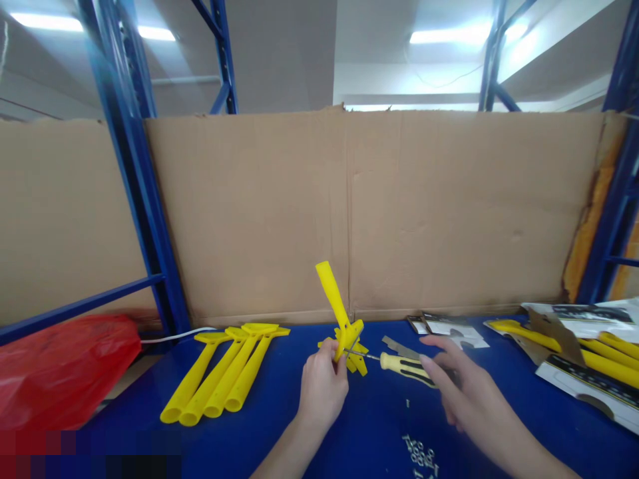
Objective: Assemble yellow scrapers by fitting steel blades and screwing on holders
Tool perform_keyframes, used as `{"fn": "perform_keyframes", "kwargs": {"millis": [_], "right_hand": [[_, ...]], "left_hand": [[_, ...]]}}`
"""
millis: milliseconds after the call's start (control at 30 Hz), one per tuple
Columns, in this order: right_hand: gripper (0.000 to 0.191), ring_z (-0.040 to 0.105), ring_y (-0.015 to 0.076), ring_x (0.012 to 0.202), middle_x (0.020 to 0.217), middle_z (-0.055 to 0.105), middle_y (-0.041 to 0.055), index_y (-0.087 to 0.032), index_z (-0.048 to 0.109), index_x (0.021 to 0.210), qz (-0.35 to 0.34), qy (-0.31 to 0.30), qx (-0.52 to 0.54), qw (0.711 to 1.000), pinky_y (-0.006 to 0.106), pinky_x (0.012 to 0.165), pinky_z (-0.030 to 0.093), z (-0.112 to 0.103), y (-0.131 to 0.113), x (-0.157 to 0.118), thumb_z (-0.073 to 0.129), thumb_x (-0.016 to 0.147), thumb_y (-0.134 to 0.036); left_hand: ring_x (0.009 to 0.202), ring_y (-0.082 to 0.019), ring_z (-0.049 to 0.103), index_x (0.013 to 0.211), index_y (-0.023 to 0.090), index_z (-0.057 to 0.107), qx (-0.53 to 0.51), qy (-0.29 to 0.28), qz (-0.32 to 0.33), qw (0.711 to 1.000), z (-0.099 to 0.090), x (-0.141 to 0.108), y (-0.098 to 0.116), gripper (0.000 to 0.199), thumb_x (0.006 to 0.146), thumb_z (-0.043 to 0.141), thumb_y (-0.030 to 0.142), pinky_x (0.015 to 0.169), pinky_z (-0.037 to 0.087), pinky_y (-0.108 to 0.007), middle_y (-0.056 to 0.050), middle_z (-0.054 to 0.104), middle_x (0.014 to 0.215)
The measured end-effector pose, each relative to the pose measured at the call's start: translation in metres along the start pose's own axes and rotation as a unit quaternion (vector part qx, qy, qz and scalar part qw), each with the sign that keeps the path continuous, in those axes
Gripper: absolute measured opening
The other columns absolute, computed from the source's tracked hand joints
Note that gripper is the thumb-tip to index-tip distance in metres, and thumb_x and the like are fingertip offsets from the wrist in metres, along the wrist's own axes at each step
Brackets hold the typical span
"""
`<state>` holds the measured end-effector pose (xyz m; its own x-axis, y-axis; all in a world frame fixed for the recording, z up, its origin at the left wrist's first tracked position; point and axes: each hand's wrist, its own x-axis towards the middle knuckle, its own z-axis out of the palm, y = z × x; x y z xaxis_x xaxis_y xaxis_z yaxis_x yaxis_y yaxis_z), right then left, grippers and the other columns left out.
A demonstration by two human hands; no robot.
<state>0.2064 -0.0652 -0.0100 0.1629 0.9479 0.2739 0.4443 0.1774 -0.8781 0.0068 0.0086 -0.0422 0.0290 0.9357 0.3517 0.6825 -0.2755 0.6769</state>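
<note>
My left hand (pixel 323 382) is closed around the flat end of a yellow plastic handle (pixel 331 293), whose tube points up and tilts left. From the right, a screwdriver (pixel 407 367) with a cream and black grip lies level, its shaft reaching the handle's flat end. My right hand (pixel 462 382) has the rear of the screwdriver grip loosely between thumb and fingers, the index finger stretched out. Behind the left hand lie small yellow flat pieces (pixel 357 363), partly hidden. A grey metal strip (pixel 399 347) rests just behind the screwdriver.
Several yellow handles (pixel 239 372) lie side by side at left on the blue table (pixel 269 439). Loose screws and nuts (pixel 422 456) are scattered at the front. Packaged yellow parts (pixel 594 359) lie at right, a red bag (pixel 70 372) at far left. A cardboard wall (pixel 259 213) stands behind.
</note>
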Motion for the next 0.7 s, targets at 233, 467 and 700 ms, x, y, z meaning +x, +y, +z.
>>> {"fn": "perform_keyframes", "kwargs": {"millis": [233, 467, 700], "right_hand": [[0.040, 0.047, 0.0091, 0.042, 0.092, 0.060, 0.0024, -0.028, 0.049, 0.115, -0.026, 0.051, -0.003, 0.998, 0.023, 0.033, 0.035, 0.004, -0.007, -0.009, 0.049, 0.079, -0.047], [0.037, 0.051, 0.0103, 0.053, 0.095, 0.054, 0.0016, -0.029, 0.046, 0.110, -0.070, 0.027, 0.021, 0.997, 0.024, 0.046, 0.044, 0.002, 0.003, -0.007, 0.052, 0.074, -0.030], [0.033, 0.058, 0.0137, 0.056, 0.090, 0.062, 0.0025, -0.027, 0.051, 0.107, -0.082, -0.008, -0.002, 0.997, 0.025, 0.047, 0.048, 0.000, 0.010, -0.002, 0.055, 0.075, -0.029]], "left_hand": [[0.061, -0.014, 0.060, 0.091, 0.019, 0.056, 0.014, -0.007, 0.004, 1.000, 0.000, -0.001, 0.002, 0.016, 0.081, 0.050, 0.009, 0.057, 0.036, -0.021, -0.001, 0.066, 0.074], [0.062, -0.015, 0.060, 0.091, 0.018, 0.054, 0.014, 0.000, -0.005, 1.000, -0.001, -0.001, 0.002, 0.014, 0.081, 0.049, 0.009, 0.059, 0.036, -0.021, -0.001, 0.065, 0.070], [0.063, -0.014, 0.060, 0.090, 0.018, 0.055, -0.004, -0.003, -0.004, 1.000, 0.001, 0.000, 0.001, 0.015, 0.081, 0.049, 0.007, 0.058, 0.036, -0.021, -0.001, 0.066, 0.072]]}}
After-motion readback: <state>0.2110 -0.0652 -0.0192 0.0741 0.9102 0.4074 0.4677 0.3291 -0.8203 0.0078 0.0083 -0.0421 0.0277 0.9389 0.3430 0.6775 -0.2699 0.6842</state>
